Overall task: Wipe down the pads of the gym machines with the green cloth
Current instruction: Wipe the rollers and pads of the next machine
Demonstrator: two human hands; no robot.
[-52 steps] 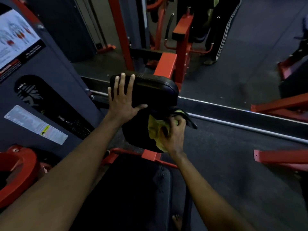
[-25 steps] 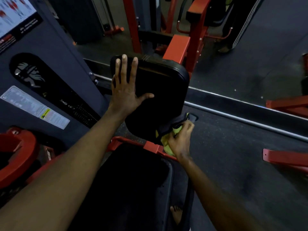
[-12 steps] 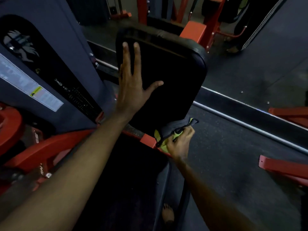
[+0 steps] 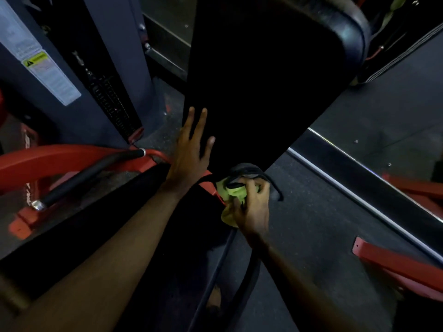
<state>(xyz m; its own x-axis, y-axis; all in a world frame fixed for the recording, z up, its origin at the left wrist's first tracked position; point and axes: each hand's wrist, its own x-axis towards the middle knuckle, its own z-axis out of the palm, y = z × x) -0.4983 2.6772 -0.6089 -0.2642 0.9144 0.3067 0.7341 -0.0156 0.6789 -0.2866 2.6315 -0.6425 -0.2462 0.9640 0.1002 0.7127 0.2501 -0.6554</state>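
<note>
head view shows two hands (image 4: 189,156) (image 4: 253,208), one green cloth (image 4: 236,192), one back pad (image 4: 263,80).

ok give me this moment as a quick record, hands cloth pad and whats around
left hand: flat, fingers straight, on the lower left of the back pad
right hand: grips the green cloth
green cloth: bunched, at the pad's bottom edge
back pad: black, fills the upper centre
nearby: red frame, warning label on the grey column

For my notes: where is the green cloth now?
Head view, lower centre: the green cloth is bunched in the right hand, just below the bottom edge of the black pad.
</note>
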